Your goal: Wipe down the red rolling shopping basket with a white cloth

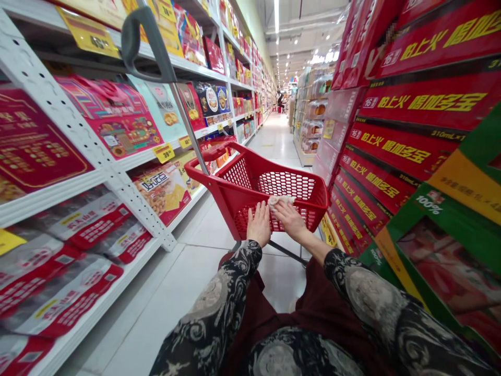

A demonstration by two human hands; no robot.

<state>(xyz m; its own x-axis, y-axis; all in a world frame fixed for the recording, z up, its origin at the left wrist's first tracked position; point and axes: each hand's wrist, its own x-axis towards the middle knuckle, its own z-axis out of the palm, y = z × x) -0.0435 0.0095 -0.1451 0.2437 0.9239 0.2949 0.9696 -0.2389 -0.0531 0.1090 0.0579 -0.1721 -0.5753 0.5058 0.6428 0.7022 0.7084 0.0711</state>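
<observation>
A red plastic shopping basket on wheels (229,196) stands right in front of my knees, its perforated side facing me. Its long metal pull rod, topped by a grey loop handle (146,44), leans up to the left. My left hand (259,223) lies against the near side just below the rim, fingers stretched out and holding nothing. Beside it, my right hand (290,218) grips a crumpled whitish cloth (277,200) at the rim of that same side. The fingertips of this hand are partly lost in the cloth. Through the holes no goods can be made out inside.
White shelving (141,156) with boxed snacks and yellow price tags runs along the left. Stacked red drink cartons (426,104) and a green carton (442,209) rise close on my right. Pale floor tiles (156,292) lead down the aisle toward a distant person (280,99).
</observation>
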